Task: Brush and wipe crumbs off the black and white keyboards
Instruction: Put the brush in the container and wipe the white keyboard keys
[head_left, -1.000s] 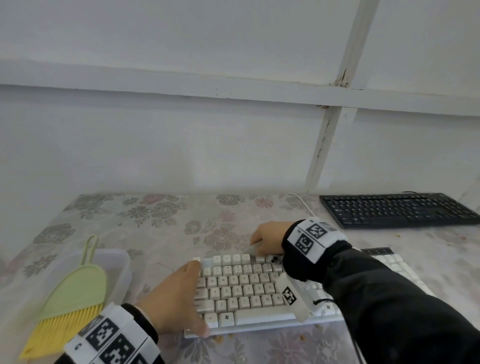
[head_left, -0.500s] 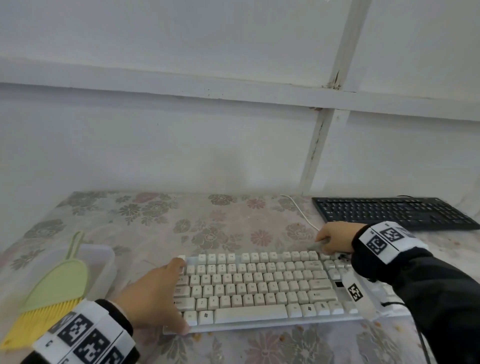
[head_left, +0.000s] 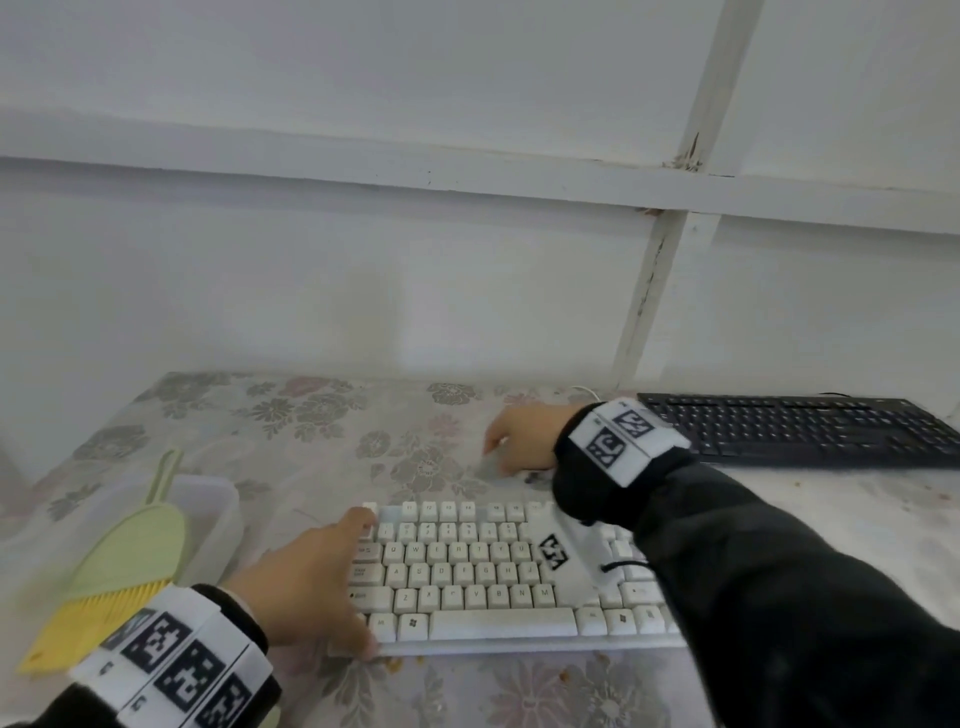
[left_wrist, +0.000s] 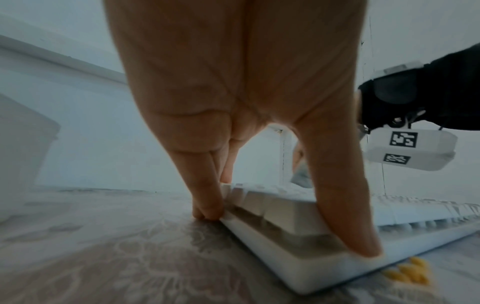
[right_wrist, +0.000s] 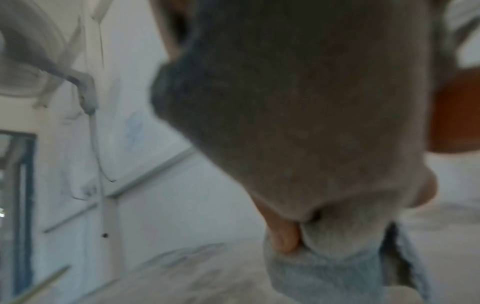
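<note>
Left hand (head_left: 306, 587) clamps the near-left end of the white keyboard (head_left: 498, 582), fingers (left_wrist: 207, 197) pressed together against the end, thumb on the front lip; I judge this is to steady it while wiping.

Right hand (head_left: 524, 441) sits on the flowered tablecloth (head_left: 311, 447) just behind the keyboard, fingers curled round a grey cloth (right_wrist: 322, 273).

Black keyboard (head_left: 800, 428) lies far right by the wall. Brush (head_left: 124, 561) rests across a plastic tub (head_left: 218, 499), handy to my left.

Yellow crumbs (left_wrist: 407, 273) lie at the front edge. My right sleeve hides the keyboard's right part; the right wrist view is blurred.
</note>
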